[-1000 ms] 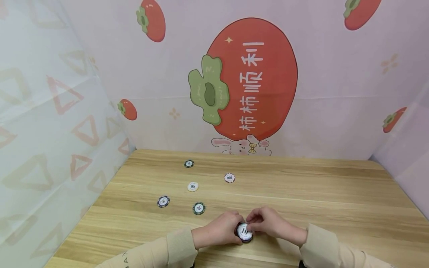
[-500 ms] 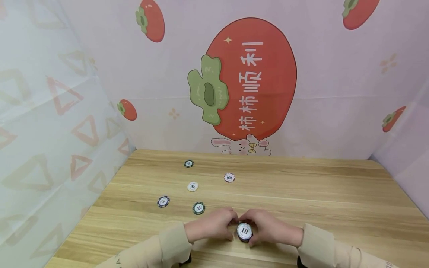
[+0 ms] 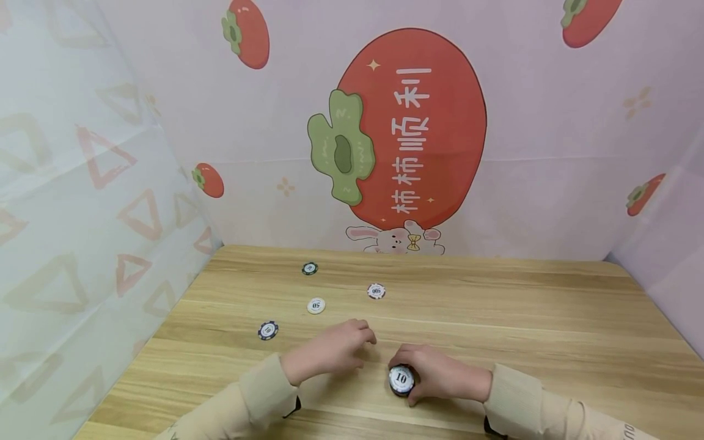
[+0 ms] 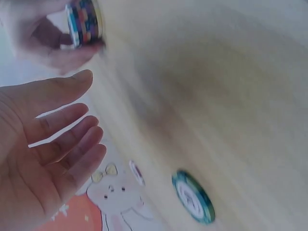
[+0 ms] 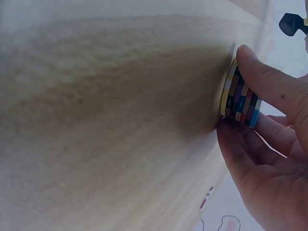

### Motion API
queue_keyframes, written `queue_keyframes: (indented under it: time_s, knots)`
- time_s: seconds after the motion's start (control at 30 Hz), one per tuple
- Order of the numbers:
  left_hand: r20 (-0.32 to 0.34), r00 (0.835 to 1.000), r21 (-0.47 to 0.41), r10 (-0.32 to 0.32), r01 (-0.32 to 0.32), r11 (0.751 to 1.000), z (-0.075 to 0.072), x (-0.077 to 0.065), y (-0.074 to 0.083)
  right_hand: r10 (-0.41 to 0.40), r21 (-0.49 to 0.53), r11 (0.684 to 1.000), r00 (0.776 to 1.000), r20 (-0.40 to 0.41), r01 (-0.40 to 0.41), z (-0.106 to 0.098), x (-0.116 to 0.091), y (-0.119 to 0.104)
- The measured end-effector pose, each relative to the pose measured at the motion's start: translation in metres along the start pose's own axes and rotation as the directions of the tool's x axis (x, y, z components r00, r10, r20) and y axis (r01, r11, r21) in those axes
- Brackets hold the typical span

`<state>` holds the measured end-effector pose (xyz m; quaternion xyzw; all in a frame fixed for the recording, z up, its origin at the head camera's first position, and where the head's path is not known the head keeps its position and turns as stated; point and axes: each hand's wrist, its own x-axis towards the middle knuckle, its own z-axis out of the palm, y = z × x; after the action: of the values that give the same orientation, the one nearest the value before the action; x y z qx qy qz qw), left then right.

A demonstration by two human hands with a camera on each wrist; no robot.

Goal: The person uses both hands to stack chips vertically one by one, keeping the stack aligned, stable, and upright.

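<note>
A stack of poker chips (image 3: 401, 380), topped by a white-faced chip marked 10, stands near the front of the wooden table. My right hand (image 3: 440, 373) grips it from the right side, thumb and fingers round its edge, as the right wrist view shows with the layered chips (image 5: 240, 98). To the left of the stack, my left hand (image 3: 330, 349) is over the table, fingers loosely spread and holding nothing. A green-edged chip (image 4: 193, 196) lies below that hand in the left wrist view; in the head view the hand hides it.
Loose chips lie on the table (image 3: 522, 305): a dark one marked 10 (image 3: 268, 330), a pale one marked 50 (image 3: 316, 305), one marked 500 (image 3: 376, 291) and a dark green one (image 3: 310, 269) farthest back. A patterned cloth backdrop (image 3: 528, 122) rises behind the table.
My left hand has let go of the stack and moved left and away from me, over the green chip marked 20. My right hand has taken hold of the stack, which stays in place.
</note>
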<state>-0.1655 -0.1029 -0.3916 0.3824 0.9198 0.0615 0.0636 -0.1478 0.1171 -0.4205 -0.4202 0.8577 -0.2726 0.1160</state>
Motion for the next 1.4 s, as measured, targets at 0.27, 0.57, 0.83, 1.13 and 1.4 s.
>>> queue_keyframes:
  time_s: [0.27, 0.57, 0.83, 1.13, 1.4]
  knots:
    - [-0.041, 0.999, -0.038, -0.034, 0.032, 0.999, -0.006, -0.01, -0.017, 0.053, 0.04, 0.998, 0.999, -0.003, -0.053, 0.001, -0.002, 0.0]
    - [-0.058, 0.995, -0.051, -0.075, 0.072, 0.996, -0.002, -0.02, -0.034, 0.063, 0.033, 0.998, 0.997, -0.053, -0.061, 0.005, -0.004, -0.002]
    - [-0.039, 0.991, -0.06, -0.132, 0.129, 0.99, 0.001, -0.024, -0.045, 0.072, 0.014, 0.997, 0.99, -0.124, -0.071, 0.01, -0.008, -0.004]
    - [-0.022, 0.983, -0.06, -0.181, 0.179, 0.982, 0.004, -0.026, -0.052, 0.084, 0.001, 0.996, 0.978, -0.193, -0.086, 0.016, -0.011, -0.006]
    - [-0.015, 0.981, -0.084, -0.193, 0.191, 0.978, 0.007, -0.027, -0.06, 0.105, 0.011, 0.994, 0.978, -0.179, -0.105, 0.016, -0.011, -0.007]
